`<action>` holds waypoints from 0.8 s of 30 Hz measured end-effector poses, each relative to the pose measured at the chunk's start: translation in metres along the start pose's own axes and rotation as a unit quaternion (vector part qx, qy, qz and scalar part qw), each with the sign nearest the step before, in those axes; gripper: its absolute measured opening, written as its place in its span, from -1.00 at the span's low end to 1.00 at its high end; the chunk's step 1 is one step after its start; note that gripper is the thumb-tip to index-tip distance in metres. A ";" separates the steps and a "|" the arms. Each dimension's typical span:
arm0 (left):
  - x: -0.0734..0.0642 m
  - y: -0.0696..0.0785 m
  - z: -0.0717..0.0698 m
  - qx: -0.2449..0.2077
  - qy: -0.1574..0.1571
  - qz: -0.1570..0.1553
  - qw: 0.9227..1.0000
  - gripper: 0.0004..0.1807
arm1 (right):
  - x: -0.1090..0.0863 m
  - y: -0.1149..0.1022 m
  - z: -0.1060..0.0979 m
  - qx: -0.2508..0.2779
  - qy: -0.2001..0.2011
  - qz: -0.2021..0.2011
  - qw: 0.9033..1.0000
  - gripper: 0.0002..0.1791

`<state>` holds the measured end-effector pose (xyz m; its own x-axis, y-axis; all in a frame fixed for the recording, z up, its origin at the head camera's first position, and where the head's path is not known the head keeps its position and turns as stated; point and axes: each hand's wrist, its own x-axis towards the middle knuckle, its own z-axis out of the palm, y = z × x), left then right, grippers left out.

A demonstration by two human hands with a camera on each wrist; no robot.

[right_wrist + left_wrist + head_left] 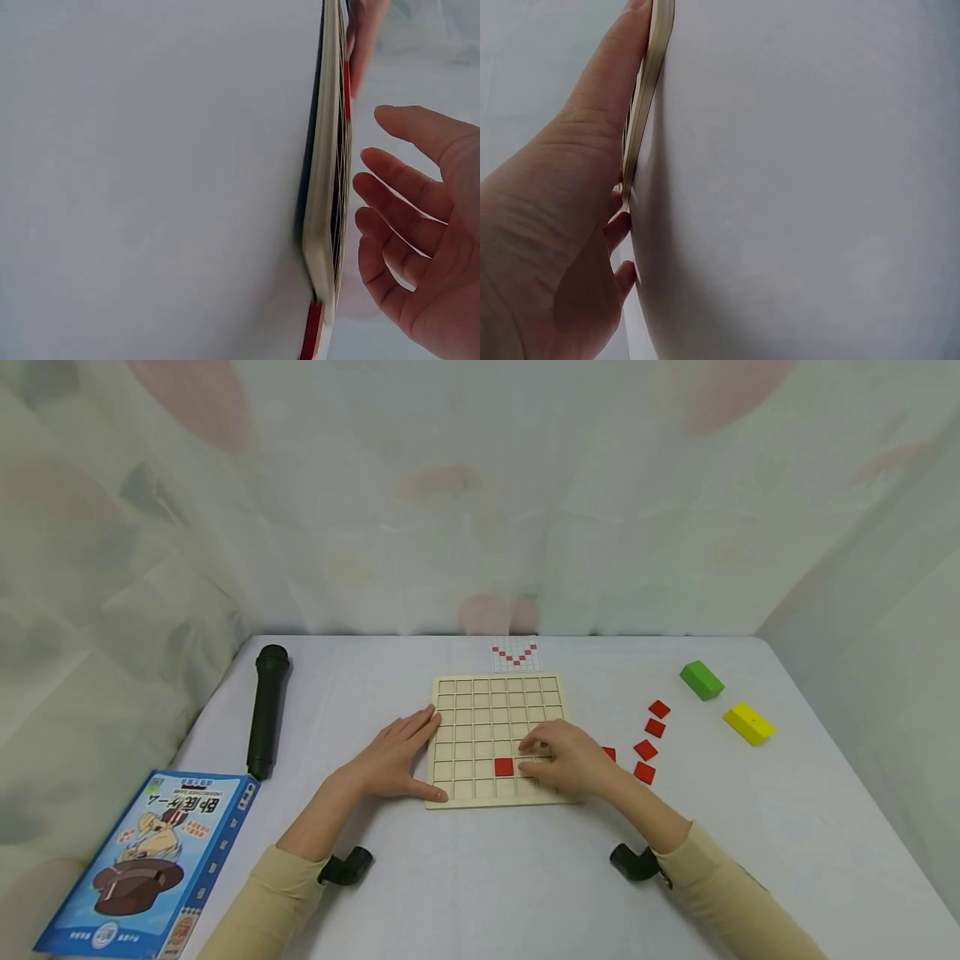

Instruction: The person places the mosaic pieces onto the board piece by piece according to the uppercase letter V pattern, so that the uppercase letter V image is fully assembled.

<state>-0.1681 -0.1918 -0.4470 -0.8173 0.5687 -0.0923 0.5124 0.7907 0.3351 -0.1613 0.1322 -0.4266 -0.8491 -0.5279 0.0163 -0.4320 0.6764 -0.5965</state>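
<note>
A wooden grid board [465, 732] lies on the table with one red square tile [503, 767] in a cell of its lower half. My left hand [393, 756] rests at the board's left side, fingers extended along the edge and thumb at the lower left corner. In the left wrist view, the thumb touches the board's edge [651, 67]. Over the board's right half is my right hand [566, 757], thumb and fingers apart and slightly bent. The right wrist view shows nothing between its fingers [401, 169]. Part of the grid is hidden beneath this hand.
Right of the board lie several loose red tiles [646, 749], one partly hidden by my right hand. A green block [702, 680] and a yellow block [749, 723] sit farther right. Behind the board is a patterned card [516, 654]. A black microphone [267, 710] and blue box [150, 860] lie left.
</note>
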 end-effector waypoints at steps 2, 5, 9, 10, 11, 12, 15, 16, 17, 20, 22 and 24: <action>0.000 0.000 0.000 -0.003 -0.001 -0.001 1.000 0.40 | -0.004 0.007 -0.006 0.007 0.016 0.002 1.000 -0.77; 0.001 0.000 0.000 -0.011 -0.002 -0.005 1.000 0.42 | -0.014 0.021 -0.015 0.008 0.039 0.005 0.999 -0.79; 0.001 -0.001 0.000 -0.021 0.001 -0.002 1.000 0.43 | -0.030 0.039 -0.028 -0.007 0.062 0.027 0.998 -0.80; 0.001 -0.001 0.001 -0.021 0.001 -0.002 1.000 0.43 | -0.034 0.044 -0.031 -0.013 0.065 0.036 0.997 -0.80; 0.001 -0.002 0.001 -0.023 0.001 -0.002 1.000 0.43 | -0.038 0.047 -0.034 -0.016 0.067 0.044 0.997 -0.80; 0.001 -0.002 0.001 -0.024 0.000 -0.002 1.000 0.43 | -0.041 0.051 -0.036 -0.019 0.068 0.051 0.996 -0.79; 0.000 -0.003 0.000 -0.030 0.003 -0.002 1.000 0.43 | -0.046 0.058 -0.039 -0.023 0.065 0.062 0.996 -0.76; 0.000 -0.004 0.000 -0.031 0.004 -0.001 1.000 0.43 | -0.046 0.059 -0.040 -0.023 0.064 0.062 0.996 -0.74; 0.000 -0.004 0.000 -0.033 0.004 -0.001 0.999 0.43 | -0.046 0.060 -0.040 -0.022 0.063 0.059 0.996 -0.73; 0.000 -0.003 0.000 -0.033 0.008 0.006 0.999 0.42 | -0.046 0.062 -0.040 -0.027 0.062 0.048 0.997 -0.72; 0.000 -0.003 0.000 -0.034 0.009 0.010 0.999 0.42 | -0.046 0.063 -0.040 -0.036 0.061 0.048 0.996 -0.74; 0.001 -0.001 -0.001 -0.034 0.010 0.011 0.999 0.41 | -0.046 0.063 -0.040 -0.048 0.060 0.057 0.995 -0.77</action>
<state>-0.1695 -0.1928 -0.4471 -0.8110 0.5814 -0.0659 0.5121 0.7597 0.4007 -0.1619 0.2196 -0.4331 -0.9216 -0.3846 0.0520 -0.3535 0.7767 -0.5213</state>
